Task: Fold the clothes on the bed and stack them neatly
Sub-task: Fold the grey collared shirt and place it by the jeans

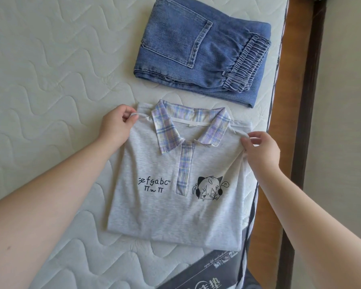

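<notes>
A grey polo shirt (pixel 175 213) with a purple plaid collar lies folded, front up, on the white quilted mattress (pixel 50 80). It bears black lettering on the left and a cartoon head print on the right. My left hand (pixel 118 124) pinches the shirt's top left shoulder corner. My right hand (pixel 261 149) pinches the top right shoulder edge, lifting the fabric slightly. Folded blue jeans (pixel 198 51) lie just beyond the shirt, elastic waistband to the right.
The mattress's right edge (pixel 267 126) runs alongside a brown wooden bed frame (pixel 300 122) and a pale wall. A dark printed mattress label (pixel 206 272) sits at the near edge below the shirt. Bare mattress spreads to the left.
</notes>
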Demonstrator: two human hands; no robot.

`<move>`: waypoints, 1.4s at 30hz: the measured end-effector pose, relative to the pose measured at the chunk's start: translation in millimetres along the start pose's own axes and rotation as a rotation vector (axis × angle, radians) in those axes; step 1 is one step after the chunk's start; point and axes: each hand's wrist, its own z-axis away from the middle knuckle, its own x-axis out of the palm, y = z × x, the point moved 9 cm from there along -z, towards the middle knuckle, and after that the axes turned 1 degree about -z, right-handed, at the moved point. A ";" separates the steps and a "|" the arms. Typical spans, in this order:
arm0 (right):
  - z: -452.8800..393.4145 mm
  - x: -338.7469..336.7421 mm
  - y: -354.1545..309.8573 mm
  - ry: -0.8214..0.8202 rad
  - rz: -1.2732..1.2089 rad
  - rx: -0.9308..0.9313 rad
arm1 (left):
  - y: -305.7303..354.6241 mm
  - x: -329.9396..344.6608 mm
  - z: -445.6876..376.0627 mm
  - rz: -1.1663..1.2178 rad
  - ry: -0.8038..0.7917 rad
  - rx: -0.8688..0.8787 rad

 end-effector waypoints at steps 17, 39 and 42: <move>86.0 13.3 63.4 -0.069 0.086 0.146 | -54.9 -4.6 141.0 -0.002 0.193 -0.236; 52.6 -8.5 37.7 0.017 0.018 -0.086 | -60.7 -9.3 137.8 -0.121 0.025 -0.200; 31.3 2.2 29.7 -0.054 0.087 -0.033 | -40.2 -9.4 109.4 -0.045 0.070 -0.157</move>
